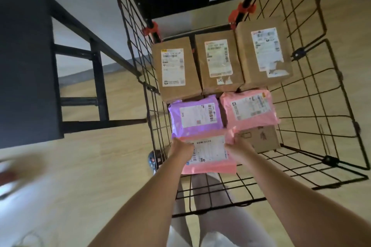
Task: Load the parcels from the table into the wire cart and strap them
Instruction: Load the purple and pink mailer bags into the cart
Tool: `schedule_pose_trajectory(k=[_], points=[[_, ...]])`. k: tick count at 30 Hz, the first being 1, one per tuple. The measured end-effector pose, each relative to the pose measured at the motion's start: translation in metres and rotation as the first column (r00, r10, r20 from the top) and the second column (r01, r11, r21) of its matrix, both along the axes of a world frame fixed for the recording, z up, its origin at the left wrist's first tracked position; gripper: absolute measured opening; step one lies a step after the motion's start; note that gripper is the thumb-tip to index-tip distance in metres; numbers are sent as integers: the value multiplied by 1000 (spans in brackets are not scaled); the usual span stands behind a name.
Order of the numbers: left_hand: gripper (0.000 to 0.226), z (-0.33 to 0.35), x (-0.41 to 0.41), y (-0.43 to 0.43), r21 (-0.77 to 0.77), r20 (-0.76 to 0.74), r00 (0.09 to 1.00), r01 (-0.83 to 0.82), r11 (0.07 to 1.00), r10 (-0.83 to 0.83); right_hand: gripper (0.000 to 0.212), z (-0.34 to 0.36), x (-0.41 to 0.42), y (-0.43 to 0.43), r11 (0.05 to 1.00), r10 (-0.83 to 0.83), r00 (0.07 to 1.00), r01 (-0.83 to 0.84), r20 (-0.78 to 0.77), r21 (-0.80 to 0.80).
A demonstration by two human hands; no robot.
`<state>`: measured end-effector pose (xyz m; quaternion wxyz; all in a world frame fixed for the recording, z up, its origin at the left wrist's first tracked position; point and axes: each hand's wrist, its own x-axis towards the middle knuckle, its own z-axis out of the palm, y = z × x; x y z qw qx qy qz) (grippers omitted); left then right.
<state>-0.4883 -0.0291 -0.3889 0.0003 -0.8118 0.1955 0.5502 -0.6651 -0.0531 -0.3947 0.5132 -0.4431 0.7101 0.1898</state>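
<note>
pink parcel (209, 153) gripped by left hand (180, 147), right hand (239, 147) inside wire cart (313, 90)

The black wire cart (329, 161) holds three brown cardboard boxes (219, 62) side by side along its far end, white labels up. In front of them lie a purple mailer (195, 116) and a pink mailer (250, 108), the pink one atop another brown box (259, 139). A second pink mailer (210, 155), label up, overlaps the purple one's near edge, held at both sides by the left hand (180, 146) and right hand (239, 146).
</note>
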Motion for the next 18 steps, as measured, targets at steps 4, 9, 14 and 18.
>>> schedule_pose_trajectory(k=[4, 9, 14, 18], points=[[65, -16, 1, 12, 47, -24, 1000, -4, 999, 5, 12, -23, 5, 7, 996, 41, 999, -43, 19, 83], [64, -27, -6, 13, 64, -55, 998, 36, 997, -33, 36, -40, 9, 10, 990, 53, 998, -51, -18, 131], [68, -31, -6, 18, 44, -94, 995, 47, 998, -42, 36, -50, 9, 10, 989, 41, 999, -36, -33, 141], [63, -31, -2, 15, -19, 15, 998, 56, 998, -55, 31, -53, 6, 11, 994, 34, 999, -32, -20, 106]])
